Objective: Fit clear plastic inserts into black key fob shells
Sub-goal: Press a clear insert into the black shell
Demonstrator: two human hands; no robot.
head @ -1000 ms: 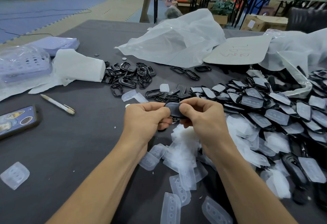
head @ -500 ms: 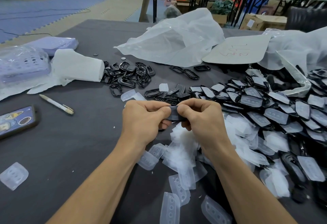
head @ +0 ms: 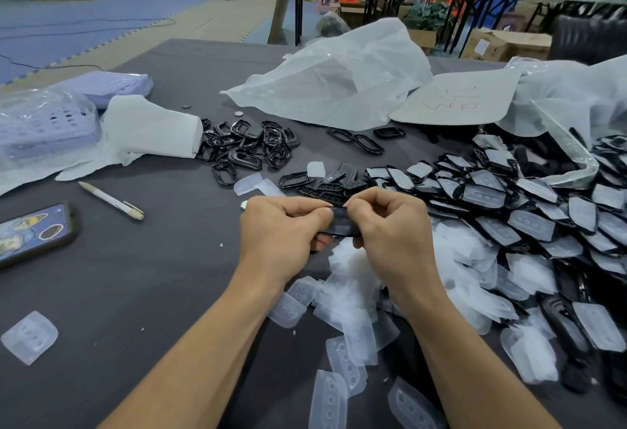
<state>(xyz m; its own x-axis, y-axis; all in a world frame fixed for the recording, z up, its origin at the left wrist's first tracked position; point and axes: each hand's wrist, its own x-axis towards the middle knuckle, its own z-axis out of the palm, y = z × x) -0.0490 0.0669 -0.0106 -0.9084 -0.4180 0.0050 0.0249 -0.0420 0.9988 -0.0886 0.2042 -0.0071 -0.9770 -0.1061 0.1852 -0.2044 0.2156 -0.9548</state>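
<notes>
Grip: left hand and right hand are both clamping on one black shell, pinching it between thumbs and curled fingers above the heap of clear inserts. Whether an insert is sitting inside it cannot be told. Grey surface is carrying, by size:
- white plastic bag lying at the back
- pile of shells with inserts spreading on the right
- paper roll
- black frames clustering beside it
- phone lying at the left edge
- pen resting near it
- single insert lying apart, lower left
</notes>
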